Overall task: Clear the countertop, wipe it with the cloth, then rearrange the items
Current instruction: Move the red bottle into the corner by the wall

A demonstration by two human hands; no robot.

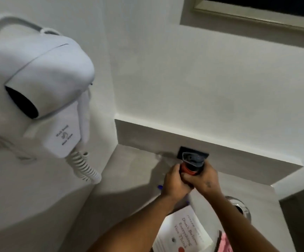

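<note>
1. Our task item in hand is a spray bottle point(191, 165) with a red collar and a grey trigger head. We see it upright over the grey countertop point(134, 171), close to the back ledge.
2. Left hand point(174, 180) is wrapped closed around the bottle's neck from the left side.
3. Right hand point(204, 176) is also curled closed on the bottle, from the right; the two hands touch each other in front of it.
4. Directly behind the bottle head sits a dark rectangular plate point(184, 151), against the ledge.
5. A small blue object point(32, 186) shows by the left wrist; we cannot tell what it is.
6. Below our forearms lies a white book point(182, 231) with printed lettering.
7. A metal drain fitting point(240, 206) shows to the right of the arms.
8. On the left wall we note a white hair dryer point(38, 84) with a coiled cord point(83, 168).
</note>
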